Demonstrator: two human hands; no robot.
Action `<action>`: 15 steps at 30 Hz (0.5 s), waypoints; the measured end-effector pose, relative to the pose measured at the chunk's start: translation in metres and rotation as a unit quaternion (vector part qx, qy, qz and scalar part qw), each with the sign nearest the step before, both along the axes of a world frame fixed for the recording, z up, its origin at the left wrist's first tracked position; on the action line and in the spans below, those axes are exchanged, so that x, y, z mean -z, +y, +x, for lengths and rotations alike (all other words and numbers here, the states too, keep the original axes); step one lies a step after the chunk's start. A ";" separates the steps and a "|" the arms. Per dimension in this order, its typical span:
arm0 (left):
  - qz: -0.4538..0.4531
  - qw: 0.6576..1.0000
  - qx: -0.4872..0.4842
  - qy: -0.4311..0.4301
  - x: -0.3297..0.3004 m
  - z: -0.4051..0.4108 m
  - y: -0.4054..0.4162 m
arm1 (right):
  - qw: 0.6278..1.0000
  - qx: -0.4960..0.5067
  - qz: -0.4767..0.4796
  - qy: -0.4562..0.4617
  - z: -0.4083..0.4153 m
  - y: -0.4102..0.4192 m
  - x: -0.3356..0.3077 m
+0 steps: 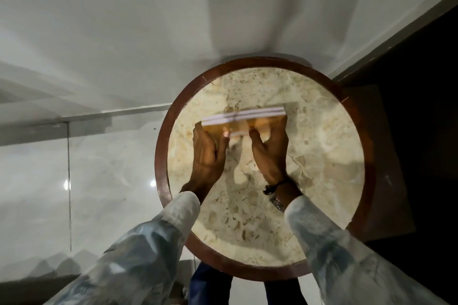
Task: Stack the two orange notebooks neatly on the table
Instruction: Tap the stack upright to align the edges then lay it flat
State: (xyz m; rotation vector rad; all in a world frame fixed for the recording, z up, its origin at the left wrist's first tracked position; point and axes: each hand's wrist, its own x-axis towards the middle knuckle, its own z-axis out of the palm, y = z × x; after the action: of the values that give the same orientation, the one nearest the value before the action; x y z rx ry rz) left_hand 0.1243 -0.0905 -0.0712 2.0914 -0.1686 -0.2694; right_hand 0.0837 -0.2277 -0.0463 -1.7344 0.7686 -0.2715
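Table (329, 146): round, stone top, wood rim. Notebooks (244, 116): two, orange, held together on edge above its middle, long axis left to right, just beyond your fingers. Left hand (207, 153), right hand (269, 153): each clasps one end, equally near.

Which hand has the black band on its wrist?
The right hand. A black band circles its wrist, just above the sleeve; the left hand has a bare wrist. Both hold the orange notebooks.

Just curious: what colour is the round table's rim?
Dark reddish-brown wood rim around a beige marbled top, in the head view.
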 end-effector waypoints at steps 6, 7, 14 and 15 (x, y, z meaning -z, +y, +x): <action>0.029 0.998 -0.053 0.032 -0.005 0.009 -0.011 | 0.988 -0.045 -0.119 0.090 0.022 -0.017 -0.005; 0.057 0.995 -0.068 0.038 -0.003 0.011 -0.013 | 0.981 -0.053 -0.132 0.129 0.028 -0.020 -0.002; 0.192 0.957 -0.160 0.147 0.006 0.027 -0.032 | 0.927 -0.116 -0.175 0.311 0.059 -0.019 0.022; 0.195 0.956 -0.162 0.147 0.007 0.026 -0.033 | 0.926 -0.115 -0.178 0.312 0.060 -0.019 0.025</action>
State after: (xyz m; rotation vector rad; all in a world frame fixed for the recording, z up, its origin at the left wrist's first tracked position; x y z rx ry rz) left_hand 0.1505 -0.1239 -0.0784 2.3909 0.4376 -0.4354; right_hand 0.1439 -0.2465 -0.0708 -2.2742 0.9968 0.3476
